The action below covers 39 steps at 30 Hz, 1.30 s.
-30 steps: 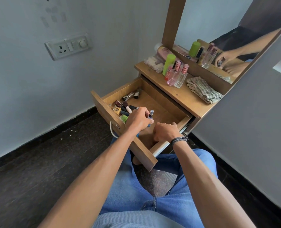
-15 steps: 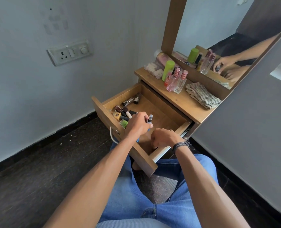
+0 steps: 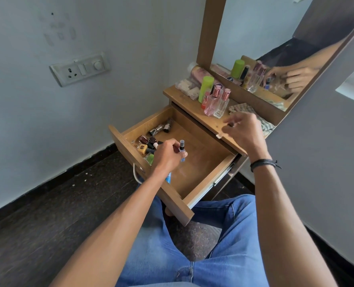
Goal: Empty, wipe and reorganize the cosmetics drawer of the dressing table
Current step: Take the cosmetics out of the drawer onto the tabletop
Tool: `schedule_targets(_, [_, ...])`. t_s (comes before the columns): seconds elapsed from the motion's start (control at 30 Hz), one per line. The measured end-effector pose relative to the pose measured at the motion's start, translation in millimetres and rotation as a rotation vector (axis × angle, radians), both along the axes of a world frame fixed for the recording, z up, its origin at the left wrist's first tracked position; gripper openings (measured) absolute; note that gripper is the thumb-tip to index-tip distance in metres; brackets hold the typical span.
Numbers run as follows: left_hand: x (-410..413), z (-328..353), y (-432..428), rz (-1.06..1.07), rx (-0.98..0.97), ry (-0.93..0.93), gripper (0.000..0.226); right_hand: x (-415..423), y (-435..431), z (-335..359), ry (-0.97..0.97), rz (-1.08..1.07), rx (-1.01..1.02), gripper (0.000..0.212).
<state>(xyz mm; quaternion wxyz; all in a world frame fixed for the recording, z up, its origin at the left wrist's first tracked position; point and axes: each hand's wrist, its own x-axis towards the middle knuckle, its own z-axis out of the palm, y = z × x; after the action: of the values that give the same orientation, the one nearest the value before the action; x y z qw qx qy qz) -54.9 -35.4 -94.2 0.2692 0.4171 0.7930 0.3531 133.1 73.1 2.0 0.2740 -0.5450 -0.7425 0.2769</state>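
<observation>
The wooden drawer (image 3: 205, 183) of the dressing table stands pulled out over my lap. Several nail polish bottles (image 3: 147, 145) crowd its front left corner, and metal lipstick tubes (image 3: 161, 127) lie at its back left. Above that corner, my left hand (image 3: 167, 156) grips a small blue spray bottle (image 3: 181, 149); a blue tube end (image 3: 168, 177) shows under my wrist. My right hand (image 3: 242, 131) hovers over the tabletop's front edge, fingers loosely curled, nothing visible in them. The drawer's right half is bare wood.
On the tabletop (image 3: 198, 119) stand a green bottle (image 3: 206, 88) and two pink-capped perfume bottles (image 3: 217, 102), with white packets (image 3: 187, 89) behind and a checked cloth (image 3: 242, 107) under my right hand. The mirror (image 3: 275, 38) rises behind. Walls stand close on both sides.
My right hand has lifted out of the drawer's front right corner and moved up to the tabletop edge. My left hand stays over the nail polishes with the spray bottle.
</observation>
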Motion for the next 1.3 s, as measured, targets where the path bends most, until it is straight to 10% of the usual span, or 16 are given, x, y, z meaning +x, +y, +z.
schedule_targets(1.3, [-23.1,71.0,129.6,0.095,0.261,-0.012,0.018,-21.8,59.0,-62.1,0.145,-0.24,0.102,0.019])
